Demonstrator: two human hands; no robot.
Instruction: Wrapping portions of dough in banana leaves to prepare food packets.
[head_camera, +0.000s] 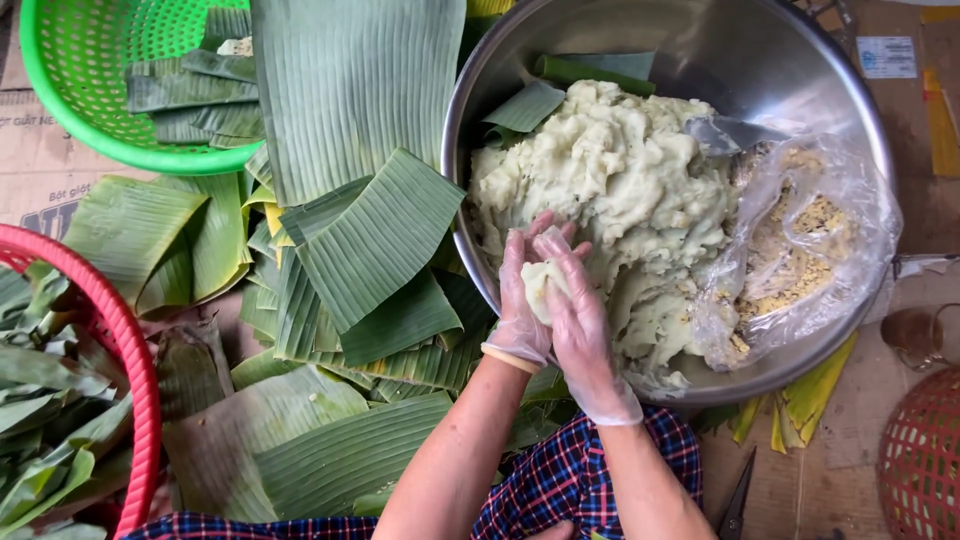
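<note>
Left hand (520, 300): in a thin clear glove, fingers curled up, cupped around a small lump of dough (541, 285) from the left side.
Right hand (578, 310): gloved too, pressed against the same lump from the right, fingers bent over the top of it.
Lump of dough: pale and soft, squeezed between both hands, just above the near edge of the big bowl.
Big bowl (760, 60): round, shiny metal, on the right side, touching the heap of leaves.
Dough pile (620, 180): large, pale and bumpy, filling the left half of the bowl, right behind the hands.
Plastic bag (800, 240): clear and crumpled, inside the bowl on the right, holding yellow crumbly stuff.
Spoon (730, 133): metal, lying in the bowl between the dough pile and the bag.
Leaf pieces (370, 240): green, cut flat, stacked in a heap left of the bowl; a few small ones tucked inside the bowl at the back.
Green basket (90, 90): top left, with folded leaves inside.
Red basket (125, 350): far left, full of leaf scraps.
Scissors (738, 500): dark, near the bottom edge, right of the arms.
Checked cloth (570, 480): blue and red, under the arms.
Other red basket (925, 460): bottom right corner, only partly seen.
</note>
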